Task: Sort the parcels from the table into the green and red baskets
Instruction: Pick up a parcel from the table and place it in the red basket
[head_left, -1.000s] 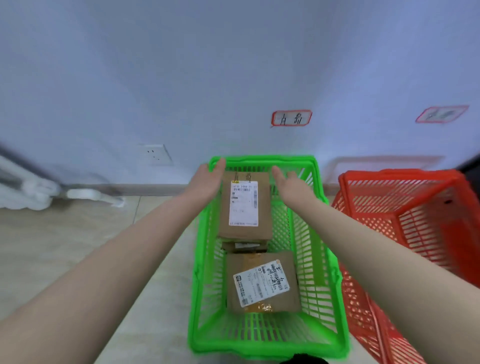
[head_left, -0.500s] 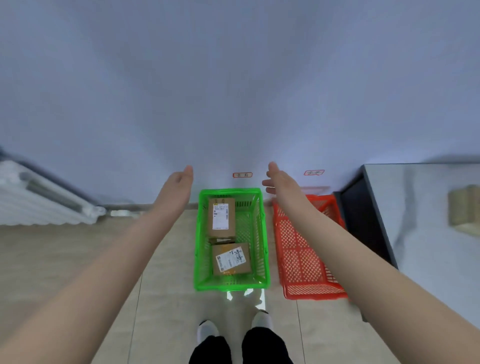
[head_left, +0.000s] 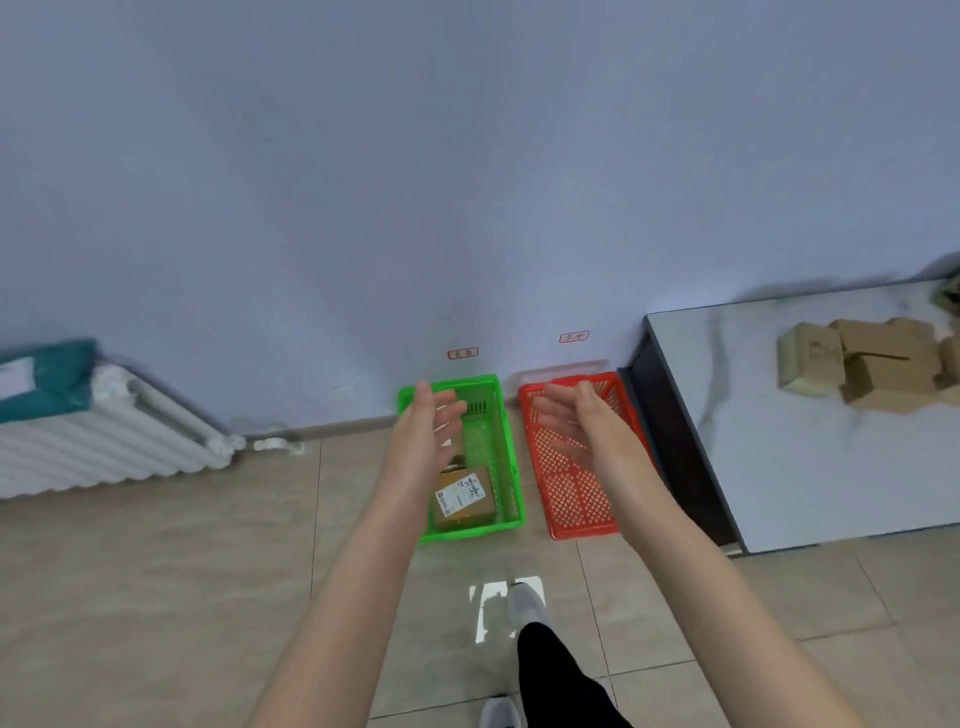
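A green basket stands on the floor against the wall with a brown labelled parcel in its near end. A second parcel behind it is mostly hidden by my left hand. To its right stands a red basket, which looks empty. My left hand hovers over the green basket, fingers straight, holding nothing. In front of the red basket, my right hand is open and empty too. Several brown cardboard parcels lie piled on the marble-patterned table at the right.
A white radiator with a teal package on top lines the left wall. Small red-framed labels hang on the wall above each basket. My feet and a dark trouser leg stand on the tiled floor in front of the baskets.
My hands have let go of the parcel in the green basket and pulled back, empty. The view has risen and swung right, bringing the table and its parcels into sight.
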